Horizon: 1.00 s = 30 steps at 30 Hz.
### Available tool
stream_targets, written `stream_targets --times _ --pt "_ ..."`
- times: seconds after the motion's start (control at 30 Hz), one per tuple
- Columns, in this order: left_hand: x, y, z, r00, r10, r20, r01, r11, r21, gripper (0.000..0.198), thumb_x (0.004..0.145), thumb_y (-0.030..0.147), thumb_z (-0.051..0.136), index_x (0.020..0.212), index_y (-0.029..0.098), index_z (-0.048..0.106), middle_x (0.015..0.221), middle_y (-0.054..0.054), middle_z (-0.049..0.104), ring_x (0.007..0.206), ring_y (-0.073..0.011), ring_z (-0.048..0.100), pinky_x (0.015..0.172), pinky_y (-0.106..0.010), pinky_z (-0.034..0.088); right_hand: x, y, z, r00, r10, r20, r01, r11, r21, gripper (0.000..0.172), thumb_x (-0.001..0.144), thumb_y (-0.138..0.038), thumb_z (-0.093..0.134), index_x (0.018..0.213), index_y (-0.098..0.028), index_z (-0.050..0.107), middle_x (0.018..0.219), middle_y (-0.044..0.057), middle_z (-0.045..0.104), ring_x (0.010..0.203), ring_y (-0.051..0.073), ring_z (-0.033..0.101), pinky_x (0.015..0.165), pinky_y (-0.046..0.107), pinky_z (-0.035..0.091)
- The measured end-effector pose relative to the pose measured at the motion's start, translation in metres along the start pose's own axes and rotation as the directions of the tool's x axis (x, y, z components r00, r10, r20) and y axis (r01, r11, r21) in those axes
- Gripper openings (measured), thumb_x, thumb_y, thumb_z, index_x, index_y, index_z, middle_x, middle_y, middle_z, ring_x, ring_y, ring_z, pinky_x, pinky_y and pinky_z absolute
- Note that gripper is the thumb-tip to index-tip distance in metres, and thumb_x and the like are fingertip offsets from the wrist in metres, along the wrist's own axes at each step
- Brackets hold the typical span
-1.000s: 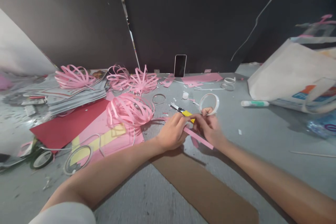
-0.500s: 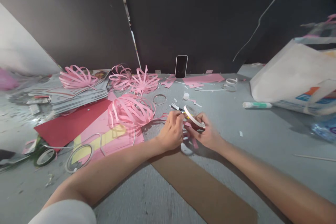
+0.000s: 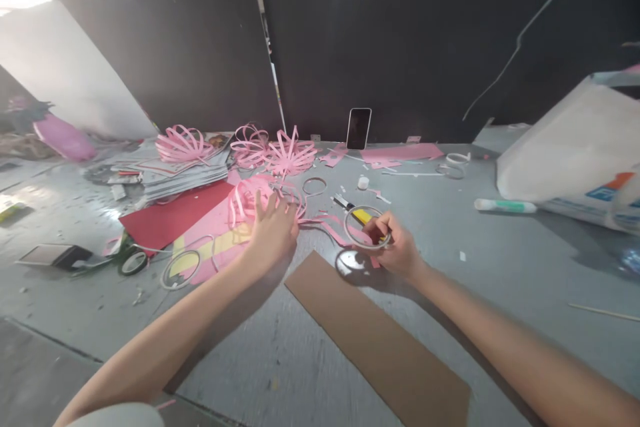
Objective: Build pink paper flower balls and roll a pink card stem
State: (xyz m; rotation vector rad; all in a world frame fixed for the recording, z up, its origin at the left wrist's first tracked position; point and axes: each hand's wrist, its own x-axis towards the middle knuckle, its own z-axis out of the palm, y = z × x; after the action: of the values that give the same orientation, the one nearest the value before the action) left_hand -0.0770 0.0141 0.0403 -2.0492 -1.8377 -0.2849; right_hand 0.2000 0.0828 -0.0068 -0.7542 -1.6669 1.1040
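My right hand (image 3: 395, 243) is closed on the rim of a thin white roll of tape (image 3: 346, 230), which is tilted above the table. Behind the ring lies a yellow and black utility knife (image 3: 361, 215). Stretched over a bundle of looped pink paper strips (image 3: 245, 200), my left hand (image 3: 274, 223) has its fingers spread and appears to touch it. A pink strip (image 3: 333, 230) trails from the bundle toward my right hand. Under the ring, a bright round spot (image 3: 354, 260) shows on the table; I cannot tell what it is.
A brown cardboard strip (image 3: 380, 340) lies in front of me. A phone (image 3: 359, 128) leans on the dark panel. More pink strip bundles (image 3: 293, 152), red paper (image 3: 175, 213) and a newspaper stack (image 3: 185, 183) are left; a green-labelled marker (image 3: 505, 206) and white bag (image 3: 545, 147) stand right.
My left hand has left the tape roll and moved left onto the pink strip bundle, its fingers spreading. The roll has turned to show its round opening. The view has shifted left.
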Motion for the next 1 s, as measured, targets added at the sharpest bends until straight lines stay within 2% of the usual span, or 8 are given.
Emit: stream_targets --times 0.13,0.27,0.4,0.53,0.63,0.73,0.83,1.0 --pt "-0.026 -0.007 0.000 1.000 0.017 0.017 -0.018 1.000 0.011 0.023 0.102 0.023 0.054 0.109 0.015 0.074 0.119 -0.017 0.074 0.129 -0.0388 0.062 0.129 -0.074 0.015 0.003 0.003 -0.003 0.992 -0.124 0.020 0.125 0.990 -0.065 0.061 0.078 -0.047 0.093 0.077 -0.026 0.036 0.076 -0.002 0.065 0.066 0.015 0.056 0.062 0.030 0.050" --pt "-0.046 -0.003 0.001 0.999 0.040 0.028 -0.040 0.999 0.003 0.021 0.101 0.020 0.054 0.099 0.018 0.075 0.108 -0.013 0.074 0.121 -0.0360 0.063 0.128 -0.074 0.018 0.003 0.004 -0.004 0.989 -0.132 0.059 0.136 0.989 -0.054 0.060 0.082 -0.049 0.090 0.077 -0.027 0.034 0.074 -0.001 0.066 0.061 0.015 0.055 0.057 0.029 0.048" --pt "-0.054 0.000 0.003 0.999 0.035 0.006 -0.035 0.999 -0.041 0.024 0.102 0.021 0.055 0.092 0.019 0.076 0.103 -0.011 0.074 0.117 -0.0342 0.064 0.128 -0.073 0.019 0.002 0.002 -0.004 0.991 -0.102 0.085 0.107 0.993 -0.055 0.059 0.086 -0.050 0.086 0.077 -0.027 0.033 0.071 -0.002 0.066 0.053 0.012 0.052 0.049 0.027 0.041" --pt "-0.048 0.004 0.003 1.000 -0.017 -0.023 0.016 0.999 -0.030 0.032 0.106 0.026 0.052 0.087 0.018 0.076 0.100 -0.012 0.074 0.121 -0.0354 0.063 0.129 -0.072 0.017 0.000 0.004 -0.004 0.999 -0.035 0.030 0.038 0.994 -0.103 0.056 0.093 -0.053 0.078 0.075 -0.027 0.032 0.062 -0.007 0.054 0.045 0.010 0.047 0.045 0.026 0.036" --pt "-0.039 0.010 0.001 1.000 0.008 -0.024 -0.008 1.000 -0.024 0.025 0.104 0.022 0.053 0.096 0.017 0.076 0.111 -0.015 0.075 0.129 -0.0379 0.060 0.129 -0.074 0.016 0.001 0.006 -0.005 0.998 -0.020 -0.058 0.012 0.992 -0.122 0.053 0.098 -0.057 0.072 0.073 -0.027 0.035 0.059 -0.007 0.048 0.044 0.012 0.048 0.044 0.027 0.038" --pt "-0.028 0.017 0.003 0.996 0.089 -0.003 -0.089 0.996 -0.006 0.022 0.098 0.013 0.054 0.100 0.016 0.075 0.114 -0.017 0.074 0.132 -0.0390 0.059 0.129 -0.074 0.017 0.003 0.006 -0.006 0.993 -0.004 -0.121 -0.007 0.996 -0.093 0.050 0.101 -0.061 0.066 0.073 -0.026 0.043 0.061 -0.004 0.057 0.043 0.012 0.048 0.043 0.027 0.040" --pt "-0.017 0.027 0.005 0.981 0.194 0.028 -0.194 0.981 -0.001 0.024 0.091 0.006 0.054 0.101 0.015 0.074 0.110 -0.017 0.073 0.128 -0.0386 0.061 0.129 -0.072 0.020 0.007 0.007 -0.007 0.981 0.035 -0.189 -0.037 0.999 -0.009 0.052 0.100 -0.065 0.066 0.072 -0.026 0.045 0.060 -0.003 0.061 0.042 0.011 0.046 0.040 0.025 0.040" --pt "0.001 0.048 0.008 0.922 0.386 0.017 -0.386 0.922 -0.022 0.025 0.090 0.003 0.054 0.105 0.015 0.070 0.110 -0.014 0.071 0.122 -0.0337 0.063 0.127 -0.062 0.030 0.010 0.007 -0.008 0.959 0.111 -0.260 -0.091 0.992 0.088 0.052 0.099 -0.066 0.067 0.072 -0.025 0.049 0.058 -0.003 0.062 0.042 0.010 0.047 0.037 0.022 0.039"
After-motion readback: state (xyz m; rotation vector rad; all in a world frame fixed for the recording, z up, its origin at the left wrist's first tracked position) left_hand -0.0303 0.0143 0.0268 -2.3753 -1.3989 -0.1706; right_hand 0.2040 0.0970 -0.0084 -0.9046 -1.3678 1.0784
